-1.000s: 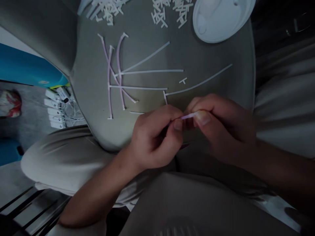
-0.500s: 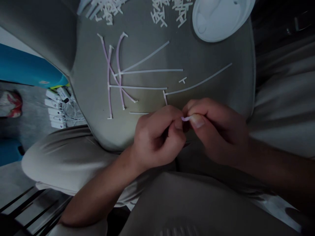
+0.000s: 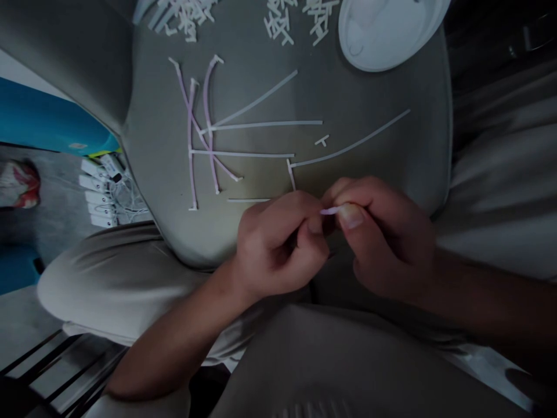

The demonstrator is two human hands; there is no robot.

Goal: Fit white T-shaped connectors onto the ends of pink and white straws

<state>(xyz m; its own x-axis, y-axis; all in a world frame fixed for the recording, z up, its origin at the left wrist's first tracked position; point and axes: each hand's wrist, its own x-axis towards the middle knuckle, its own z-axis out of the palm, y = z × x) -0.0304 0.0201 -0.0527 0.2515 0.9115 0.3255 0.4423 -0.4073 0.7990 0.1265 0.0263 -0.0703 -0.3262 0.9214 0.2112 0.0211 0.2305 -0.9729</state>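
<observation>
Between my hands a short stretch of thin pinkish tube (image 3: pixel 329 211) shows, with a paler end at the right thumb. My left hand (image 3: pixel 281 244) is closed in a pinch on the tube's left side. From the right, my right hand (image 3: pixel 387 232) pinches the other end between thumb and forefinger; what lies under the fingertips is hidden. Just beyond the left knuckles lies a white T-shaped connector (image 3: pixel 289 166) with a long clear tube (image 3: pixel 352 150) joined to it. Its near part runs behind the left hand. A loose T connector (image 3: pixel 322 140) rests farther back.
The grey chair seat (image 3: pixel 256 232) bears pink-and-clear tube assemblies (image 3: pixel 190 152) at left. Piles of white connectors (image 3: pixel 278 20) and a white round container (image 3: pixel 374 55) stand at the far side. White power adapters (image 3: pixel 98 194) with cables lie on the floor at left.
The pink tube between my fingers was bent and now looks straighter. Both hands keep their pinch, almost in place. The seat and its contents have shifted slightly in view.
</observation>
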